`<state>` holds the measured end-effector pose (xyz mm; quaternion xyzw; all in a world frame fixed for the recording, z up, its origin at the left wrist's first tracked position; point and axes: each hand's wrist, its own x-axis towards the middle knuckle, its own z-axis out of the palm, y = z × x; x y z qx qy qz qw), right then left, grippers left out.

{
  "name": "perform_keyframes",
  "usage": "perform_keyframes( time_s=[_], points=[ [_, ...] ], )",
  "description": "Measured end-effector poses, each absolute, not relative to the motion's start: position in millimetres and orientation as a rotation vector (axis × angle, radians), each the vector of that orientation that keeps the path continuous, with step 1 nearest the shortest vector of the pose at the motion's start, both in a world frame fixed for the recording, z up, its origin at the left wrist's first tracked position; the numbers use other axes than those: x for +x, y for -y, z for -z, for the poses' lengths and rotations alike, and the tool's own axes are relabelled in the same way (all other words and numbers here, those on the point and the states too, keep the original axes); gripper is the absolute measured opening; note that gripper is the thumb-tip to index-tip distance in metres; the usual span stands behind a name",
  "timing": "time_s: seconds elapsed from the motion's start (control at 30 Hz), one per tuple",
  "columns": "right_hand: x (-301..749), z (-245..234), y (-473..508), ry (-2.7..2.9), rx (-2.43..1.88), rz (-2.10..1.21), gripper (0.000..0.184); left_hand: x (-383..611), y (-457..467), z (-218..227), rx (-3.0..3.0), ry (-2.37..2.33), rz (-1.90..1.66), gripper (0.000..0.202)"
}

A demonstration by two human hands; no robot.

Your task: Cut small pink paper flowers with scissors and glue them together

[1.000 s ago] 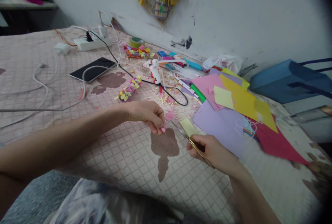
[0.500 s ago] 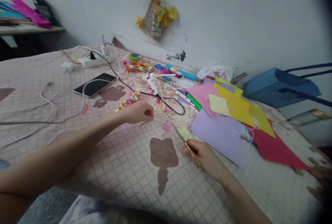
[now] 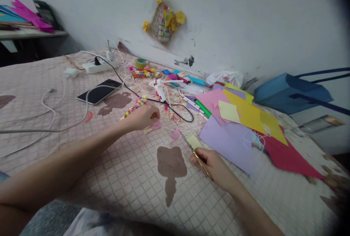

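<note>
My left hand [image 3: 142,116] is stretched forward over the checked bedcover [image 3: 115,163], fingers curled shut over small paper scraps [image 3: 153,126]; what they grip is hidden. Just beyond it lies a chain of coloured paper bits [image 3: 133,106]. My right hand [image 3: 212,162] is closed round the gold handles of a pair of scissors [image 3: 191,147], whose blades point up-left towards a pale yellow paper piece [image 3: 193,141] and a pink scrap [image 3: 175,134].
Coloured paper sheets [image 3: 240,119] spread to the right, with markers [image 3: 201,106] beside them. A glue gun [image 3: 160,89] with a black cord, a phone [image 3: 98,91], white cables, a power strip [image 3: 100,66], a tape roll [image 3: 142,62] and a blue bag [image 3: 295,90] lie farther off.
My left hand moved away from the scissors, forward and left onto the scraps near the paper chain. The right hand stayed put with the scissors. The camera tilted up slightly.
</note>
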<state>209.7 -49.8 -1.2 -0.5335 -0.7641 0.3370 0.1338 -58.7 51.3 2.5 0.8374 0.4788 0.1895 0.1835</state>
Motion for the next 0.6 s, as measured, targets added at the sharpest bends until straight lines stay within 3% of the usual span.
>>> perform_keyframes(
  time_s=[0.17,0.43,0.6],
  points=[
    [209,2,51,2.215,-1.555,-0.973,0.038,-56,-51,3,2.436,-1.365,-0.552,0.018],
    [208,1,52,2.192,-1.547,-0.966,0.037,-55,-54,9,2.350,-1.337,-0.604,0.004],
    [208,3,49,2.017,-1.479,-1.163,0.036,-52,-52,-1,2.027,-1.192,-0.692,0.007]
  ],
)
